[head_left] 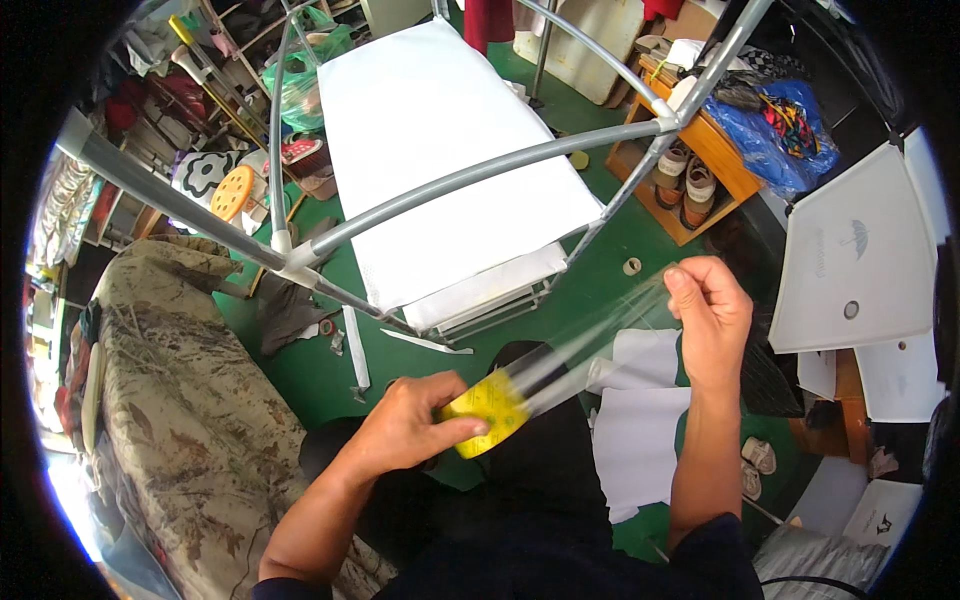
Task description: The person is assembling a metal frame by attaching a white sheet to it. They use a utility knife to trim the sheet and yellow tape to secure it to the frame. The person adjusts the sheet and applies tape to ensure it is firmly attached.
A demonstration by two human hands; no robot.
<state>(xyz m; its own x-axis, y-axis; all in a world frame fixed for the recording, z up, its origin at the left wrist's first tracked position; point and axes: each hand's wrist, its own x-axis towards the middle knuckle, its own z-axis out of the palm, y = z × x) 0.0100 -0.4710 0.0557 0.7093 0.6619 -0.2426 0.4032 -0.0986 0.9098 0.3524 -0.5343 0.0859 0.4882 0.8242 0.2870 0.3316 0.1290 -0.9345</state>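
Note:
My left hand [425, 425] is closed round a yellow roll of clear packing tape [487, 412], thumb lying across its face. From the roll a long clear strip of tape [600, 345] runs up and to the right. Its far end is pinched between thumb and fingers of my right hand [708, 315], which is raised higher than the left. The strip looks taut and slightly twisted, over my dark-clothed legs. Beyond the hands stands a grey tube frame [480, 172] with a white panel [450, 150] lying in it.
White sheets [640, 440] lie on the green floor [400, 370] at right, near a small tape ring [631, 266]. At left is a camouflage-covered seat [190, 400]. A wooden shelf [690, 205] holds shoes at the far right; white strips [356, 350] lie before the frame.

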